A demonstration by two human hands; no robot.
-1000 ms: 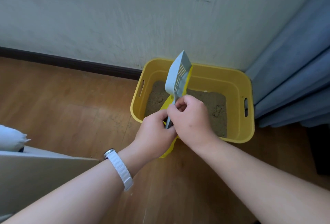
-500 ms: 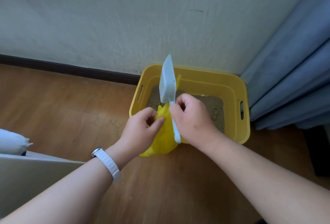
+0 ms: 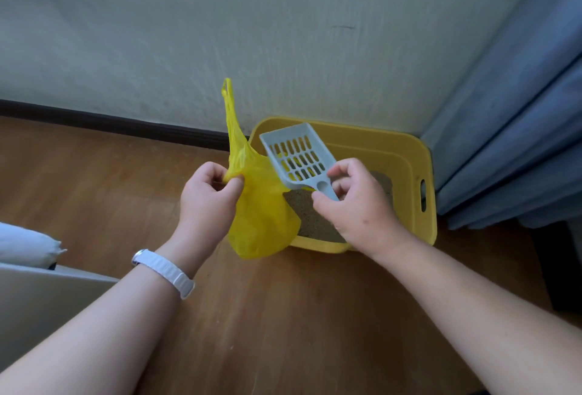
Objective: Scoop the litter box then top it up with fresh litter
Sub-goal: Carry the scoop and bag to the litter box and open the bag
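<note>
A yellow litter box (image 3: pixel 422 155) stands on the wooden floor in the corner, with sandy litter (image 3: pixel 310 215) inside. My left hand (image 3: pixel 209 199) pinches the edge of a thin yellow plastic bag (image 3: pixel 261 218), which hangs in front of the box; one bag handle sticks up above my hand. My right hand (image 3: pixel 359 208) holds the handle of a grey-blue slotted scoop (image 3: pixel 297 155), whose empty blade faces up over the box's left part. The bag and my right hand hide the box's near left side.
A white wall with a dark baseboard (image 3: pixel 110 125) runs behind the box. Blue curtains (image 3: pixel 516 129) hang to the right of it. At the left edge are a white sack (image 3: pixel 25 245) and a pale grey flat surface (image 3: pixel 41 306).
My hands have drawn apart. The left one pulled the bag out to the left and it now hangs unfolded. The scoop turned from edge-on and upright to flat, slots facing up.
</note>
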